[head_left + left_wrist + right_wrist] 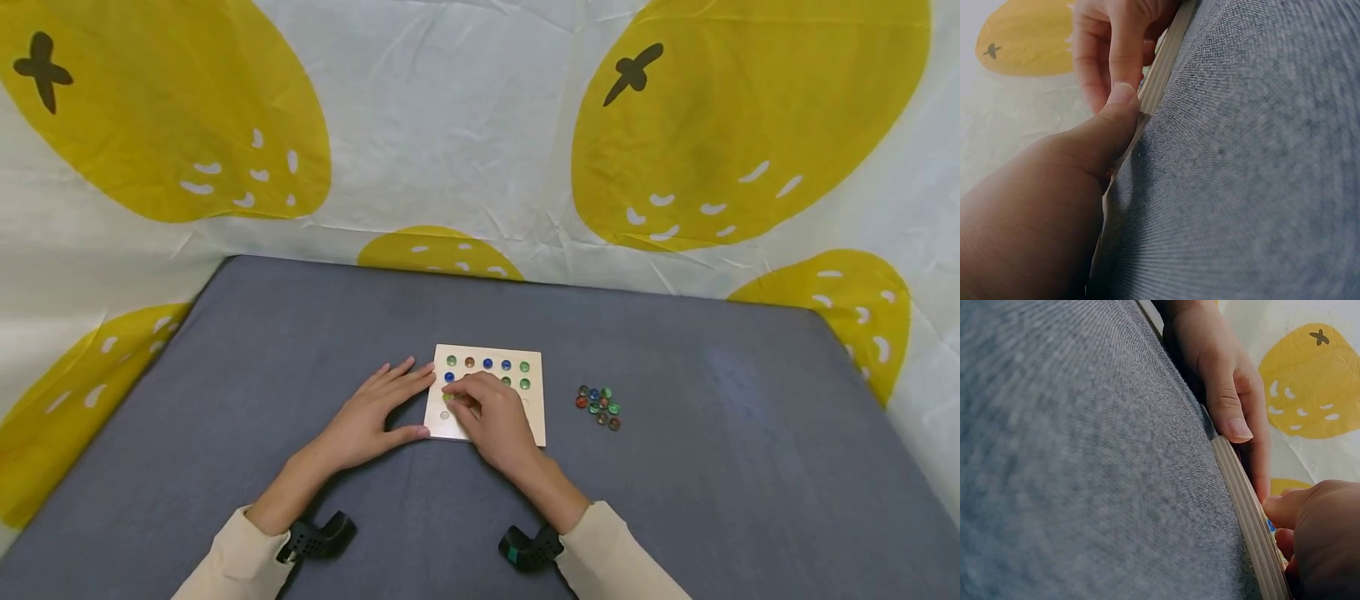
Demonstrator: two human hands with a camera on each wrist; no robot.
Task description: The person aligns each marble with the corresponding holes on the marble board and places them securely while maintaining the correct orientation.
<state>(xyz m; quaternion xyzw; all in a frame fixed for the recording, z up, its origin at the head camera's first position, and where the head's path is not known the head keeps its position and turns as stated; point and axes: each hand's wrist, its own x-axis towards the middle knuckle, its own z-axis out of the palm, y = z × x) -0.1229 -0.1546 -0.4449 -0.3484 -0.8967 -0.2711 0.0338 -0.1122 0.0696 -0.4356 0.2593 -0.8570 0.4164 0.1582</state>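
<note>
A grey ribbed cloth (pixel 360 317) covers the table under the wooden board (pixel 452 430), and beyond the board's far side hangs a creased white curtain (pixel 450 125) printed with big yellow fruits (pixel 165 100). To the right of the board, well clear of its edge, loose glass marbles (pixel 594 407) lie in a small cluster of green, blue, red and brownish ones. On the near side of the board, cream sleeves (pixel 622 558) reach in, with a black wrist camera (pixel 322 537) at the left wrist and a second black camera (pixel 528 550) at the right one. The right hand (pixel 495 421) lies across the middle of the board and hides part of its rows; seated marbles (pixel 487 363) fill the row along the far edge, and a bare hollow shows near the near left corner. The board lies flat between the two hands, which are apart: the left hand (pixel 371 421) has its fingers spread against the board's left edge, thumb at the near left corner, while the right hand pinches a yellow-green marble (pixel 447 397) over the board's left part.
</note>
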